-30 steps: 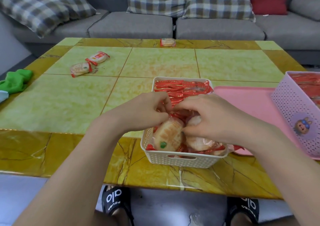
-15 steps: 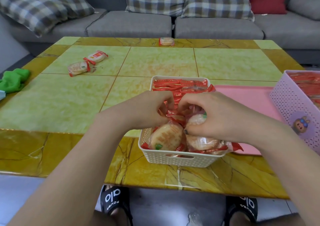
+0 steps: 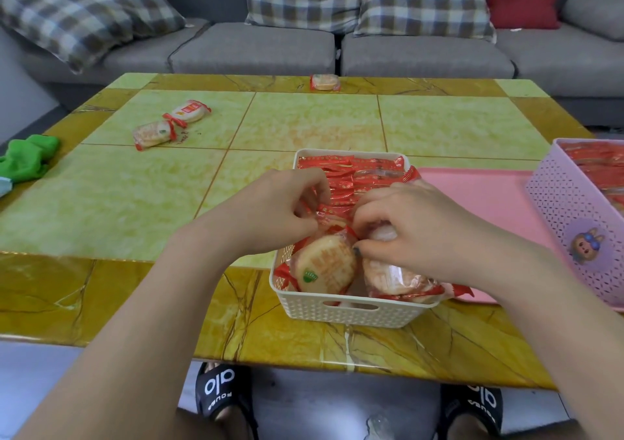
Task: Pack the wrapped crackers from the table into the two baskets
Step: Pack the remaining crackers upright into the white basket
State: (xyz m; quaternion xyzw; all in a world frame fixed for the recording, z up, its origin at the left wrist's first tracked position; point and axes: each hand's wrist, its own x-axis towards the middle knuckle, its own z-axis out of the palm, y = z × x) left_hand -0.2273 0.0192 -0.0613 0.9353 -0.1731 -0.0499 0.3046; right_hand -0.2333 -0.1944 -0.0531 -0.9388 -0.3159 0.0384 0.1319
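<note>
Far to the left, two wrapped crackers (image 3: 170,123) lie touching end to end on the surface (image 3: 101,203), well apart from the baskets, and a third packet (image 3: 325,82) sits alone at the far edge; these three are what remains to be packed. Nearer the middle, the left hand (image 3: 270,215) reaches over the white basket (image 3: 347,311) with its fingers curled, pinching a red wrapper edge among the packets standing in the near half. Beside it, the right hand (image 3: 415,227) curls over a cracker (image 3: 398,276) at the basket's right side and grips it, apparently pressing it into line. The step in hand looks like settling the latest crackers upright so the row fits. To the right, the purple basket (image 3: 574,223) rests on a pink tray (image 3: 472,196) and already holds red packets. The next move probably calls for letting go and reaching far left for the pair.
</note>
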